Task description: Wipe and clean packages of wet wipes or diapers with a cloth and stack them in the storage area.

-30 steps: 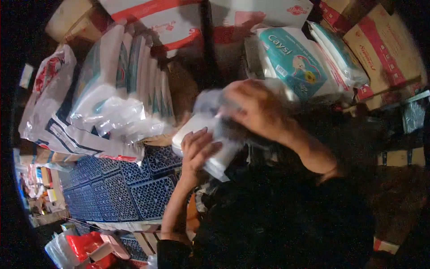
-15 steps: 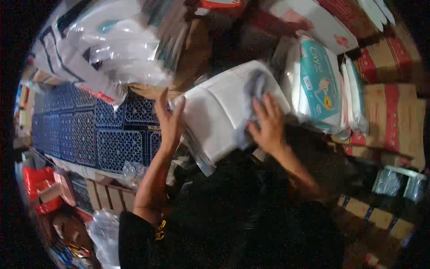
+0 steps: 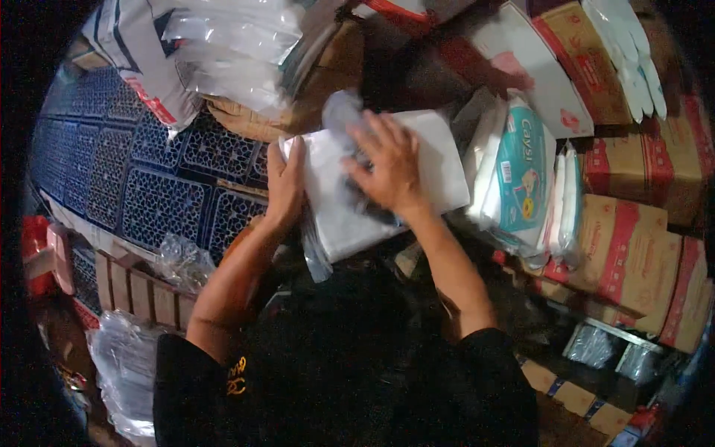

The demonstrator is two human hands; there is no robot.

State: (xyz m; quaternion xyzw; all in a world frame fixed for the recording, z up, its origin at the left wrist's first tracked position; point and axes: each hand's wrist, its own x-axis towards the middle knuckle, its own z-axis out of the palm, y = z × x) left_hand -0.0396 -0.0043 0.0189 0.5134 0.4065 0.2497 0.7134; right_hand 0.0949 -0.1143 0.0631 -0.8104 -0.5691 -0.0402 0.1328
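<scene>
A white plastic-wrapped pack [image 3: 439, 160] lies tilted in front of me, a flap of clear film hanging off its lower left corner. My left hand [image 3: 285, 179] grips the pack's left edge, the thumb along its upper face. On top, my right hand [image 3: 387, 164] presses a grey-blue cloth [image 3: 341, 112] against the white surface, fingers bent over it. The cloth is blurred and partly hidden under the palm. Just right of the pack stands a teal and white pack [image 3: 525, 171] of what look like diapers.
Dark blue lattice crates [image 3: 160, 205] cover the left side. Plastic-wrapped packs [image 3: 231, 30] are heaped at the far left. Brown and red cartons [image 3: 622, 246] stack up on the right. Clear plastic wrap [image 3: 123, 372] lies at the lower left, beside a row of brown boxes [image 3: 141, 294].
My right hand has swept the cloth leftward across the pack, from its right part to its upper left middle. My left hand stays at the left edge. The whole view has shifted slightly.
</scene>
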